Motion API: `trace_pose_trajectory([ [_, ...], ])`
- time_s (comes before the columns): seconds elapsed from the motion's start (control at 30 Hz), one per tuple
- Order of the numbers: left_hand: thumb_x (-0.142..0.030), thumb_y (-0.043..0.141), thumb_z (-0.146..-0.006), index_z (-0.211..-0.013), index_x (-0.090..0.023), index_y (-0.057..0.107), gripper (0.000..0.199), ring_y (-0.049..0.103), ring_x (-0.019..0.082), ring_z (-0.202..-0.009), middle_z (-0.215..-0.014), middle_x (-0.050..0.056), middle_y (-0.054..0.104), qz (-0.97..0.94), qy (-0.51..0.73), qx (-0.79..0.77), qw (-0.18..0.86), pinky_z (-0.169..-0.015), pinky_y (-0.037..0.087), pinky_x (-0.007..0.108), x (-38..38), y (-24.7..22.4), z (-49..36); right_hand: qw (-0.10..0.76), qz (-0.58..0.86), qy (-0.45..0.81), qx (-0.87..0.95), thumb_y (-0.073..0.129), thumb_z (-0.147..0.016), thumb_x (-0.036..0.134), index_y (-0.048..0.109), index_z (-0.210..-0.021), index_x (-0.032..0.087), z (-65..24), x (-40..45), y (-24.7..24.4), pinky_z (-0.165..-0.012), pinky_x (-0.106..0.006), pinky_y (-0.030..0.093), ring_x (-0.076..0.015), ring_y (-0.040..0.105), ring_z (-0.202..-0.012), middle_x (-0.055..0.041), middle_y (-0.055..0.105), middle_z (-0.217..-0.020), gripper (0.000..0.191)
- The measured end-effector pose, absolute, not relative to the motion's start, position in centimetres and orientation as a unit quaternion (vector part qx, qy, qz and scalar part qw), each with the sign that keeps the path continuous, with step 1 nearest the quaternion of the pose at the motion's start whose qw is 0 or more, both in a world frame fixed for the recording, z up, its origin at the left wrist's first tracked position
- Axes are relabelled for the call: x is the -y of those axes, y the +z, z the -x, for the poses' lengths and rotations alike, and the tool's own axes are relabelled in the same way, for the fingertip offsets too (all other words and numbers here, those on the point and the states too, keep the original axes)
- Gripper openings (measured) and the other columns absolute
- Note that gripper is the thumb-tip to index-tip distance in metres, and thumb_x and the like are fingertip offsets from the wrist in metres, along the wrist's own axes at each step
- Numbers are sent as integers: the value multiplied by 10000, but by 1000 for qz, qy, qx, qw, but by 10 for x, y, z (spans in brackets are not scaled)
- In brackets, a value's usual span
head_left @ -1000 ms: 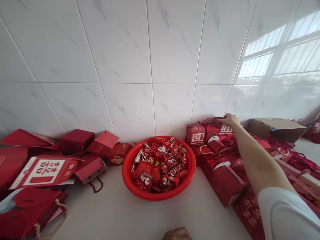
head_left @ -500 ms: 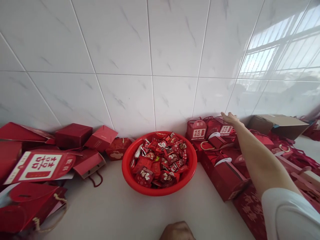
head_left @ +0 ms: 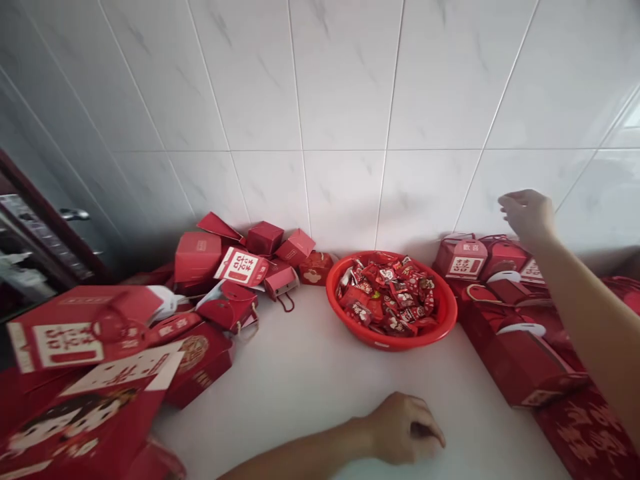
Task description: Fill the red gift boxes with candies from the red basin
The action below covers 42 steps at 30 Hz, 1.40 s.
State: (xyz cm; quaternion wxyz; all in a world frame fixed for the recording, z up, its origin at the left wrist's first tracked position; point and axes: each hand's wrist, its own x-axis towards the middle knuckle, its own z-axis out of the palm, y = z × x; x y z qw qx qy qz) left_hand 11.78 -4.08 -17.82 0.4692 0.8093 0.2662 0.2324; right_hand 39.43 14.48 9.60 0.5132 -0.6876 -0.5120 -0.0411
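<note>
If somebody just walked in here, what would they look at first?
Probably the round red bowl near the middle, heaped with mostly red wrapped sweets. Then all the red boxes: a jumble on the left and a group on the right, some with big white labels. The person's right hand is raised near the right-hand boxes, and the left hand is low in front.

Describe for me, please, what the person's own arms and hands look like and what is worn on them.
The left hand and right hand are ungloved, with no ring, watch or bracelet showing. The left forearm and right forearm are slim and bare as far as the picture shows, with no sleeve in view. Blur hides finer details.
</note>
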Motion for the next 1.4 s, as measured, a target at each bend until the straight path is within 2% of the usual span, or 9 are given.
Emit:
trace_pose_trajectory([
  [0.13, -181, 678, -802, -978, -123, 776, 210, 677, 159, -814, -938, 72, 733, -859, 130, -201, 453, -820, 527, 231, 28, -146, -109, 616, 532, 185, 550, 594, -870, 163, 649, -913, 80, -308, -92, 99, -734, -300, 504, -143, 632, -767, -123, 663, -882, 108],
  [0.33, -187, 665, -814, -899, -201, 763, 131, 710, 156, -856, -954, -4, 776, -900, -64, -283, 325, -717, 500, 194, -17, -28, -43, 536, 397, 286, 688, 695, -846, 333, 719, -898, 172, -243, 16, 59, -704, -277, 539, -162, 652, -733, -48, 702, -803, 170],
  [0.47, -273, 636, -840, -1016, -255, 742, 206, 687, 166, -987, -1069, -24, 751, -843, 100, -505, 157, -865, 491, 204, -62, 36, 14, 450, 351, 388, 724, 668, -887, 391, 714, -924, 178, -235, 64, 22, -704, -279, 551, -167, 663, -768, -73, 704, -923, 221],
  [0.6, -260, 598, -848, -1377, -146, 514, 548, 458, 346, -1339, -1424, 188, 514, -727, 195, -659, 13, -1085, 366, 415, -111, 47, 44, 387, 360, 432, 731, 656, -900, 399, 699, -945, 163, -230, 80, -2, -726, -294, 545, -164, 664, -766, -87, 698, -941, 244],
  [0.77, -276, 754, -697, -1400, -45, 427, 809, 369, 483, -1350, -1446, 355, 384, -632, 215, -743, -50, -1055, 310, 565, -146, 26, 57, 392, 364, 450, 715, 657, -885, 421, 691, -930, 142, -223, 83, -12, -734, -315, 545, -173, 675, -760, -92, 693, -914, 284],
  [1.0, -270, 779, -664, -1459, -101, 380, 906, 388, 464, -1357, -1520, 336, 317, -627, 252, -734, -67, -1068, 296, 579, -160, 5, 63, 377, 382, 439, 721, 639, -874, 375, 695, -913, 133, -215, 75, -23, -709, -317, 532, -188, 693, -745, -73, 680, -838, 251],
  [1.2, -351, 686, -779, -1451, -58, 384, 793, 470, 452, -1288, -1392, 327, 460, -580, 327, -743, -63, -1028, 388, 537, -158, 11, 53, 365, 378, 441, 728, 643, -867, 369, 687, -908, 138, -211, 69, -24, -698, -309, 528, -180, 687, -731, -55, 664, -800, 238],
  [1.3, -414, 630, -812, -1439, -87, 386, 748, 431, 410, -1342, -1419, 278, 451, -517, 478, -709, -26, -1057, 397, 503, -146, 27, 44, 385, 372, 453, 713, 668, -854, 423, 672, -893, 150, -216, 60, -22, -686, -296, 531, -170, 680, -732, -44, 651, -801, 276],
  [1.4, -420, 647, -749, -1321, -171, 485, 645, 547, 329, -1242, -1322, 168, 563, -460, 677, -559, 132, -1012, 467, 419, -121, 43, 32, 436, 376, 458, 678, 697, -824, 497, 642, -949, 174, -219, 44, -19, -680, -290, 539, -152, 668, -727, -41, 651, -884, 351],
])
